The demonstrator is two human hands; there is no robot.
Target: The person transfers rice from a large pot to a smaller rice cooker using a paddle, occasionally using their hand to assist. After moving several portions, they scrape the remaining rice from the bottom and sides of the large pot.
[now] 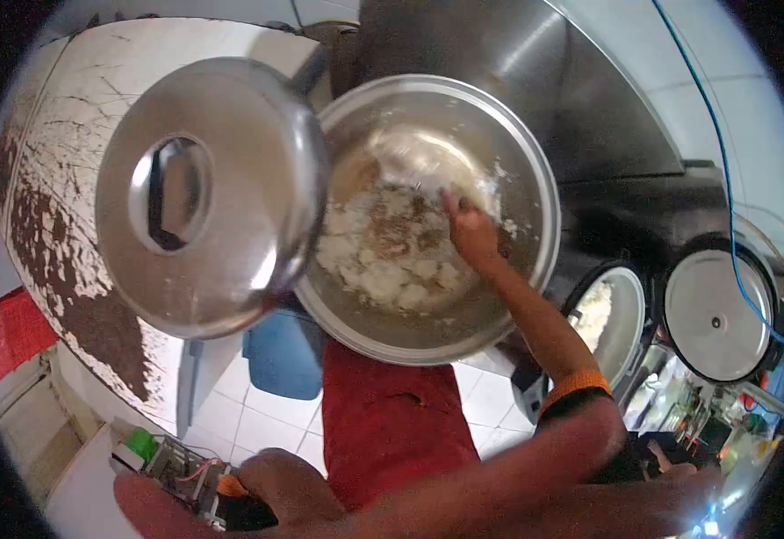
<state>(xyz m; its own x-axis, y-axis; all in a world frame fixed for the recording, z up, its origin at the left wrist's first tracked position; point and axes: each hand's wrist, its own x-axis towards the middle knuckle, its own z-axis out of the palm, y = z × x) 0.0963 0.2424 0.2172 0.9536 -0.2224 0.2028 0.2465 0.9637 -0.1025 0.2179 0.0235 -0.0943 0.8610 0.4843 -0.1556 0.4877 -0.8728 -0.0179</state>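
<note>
Pot (535,207): large, round, steel, mid-frame, seen from above and tilted toward the viewer. Food (383,260): white lumps with brown flecks, heaped in the lower half of the pot, with smears up its far wall. Right hand (471,229): inside the pot at the right edge of the food, fingers bent down into it. A blurred pale shape lies just beyond the fingertips, and whether the hand grips it cannot be told. Band (576,384): orange, on the right forearm, below and right of the pot. Lid (203,193): steel, domed, with a flat handle facing up. It is close to the camera at the pot's left and covers the pot's left rim. What holds it is hidden. Left hand: not showing, so whether it is open or closed cannot be told. Cloth (383,422): red, directly below the pot. Bin (284,355): blue, below the pot's left edge, on a white tiled floor (248,422). Device (163,458): green part and wires, well below the lid at the bottom edge. Cooker (603,314): open, with white contents, just right of and below the pot. Second cooker (715,310): lid shut, further right. Cable (724,180): blue, running down the right side. Steel panel (518,72): above the pot. Wall (59,180): white, cracked, brown-stained, left of the lid. Basket (10,332): red, far left.
</note>
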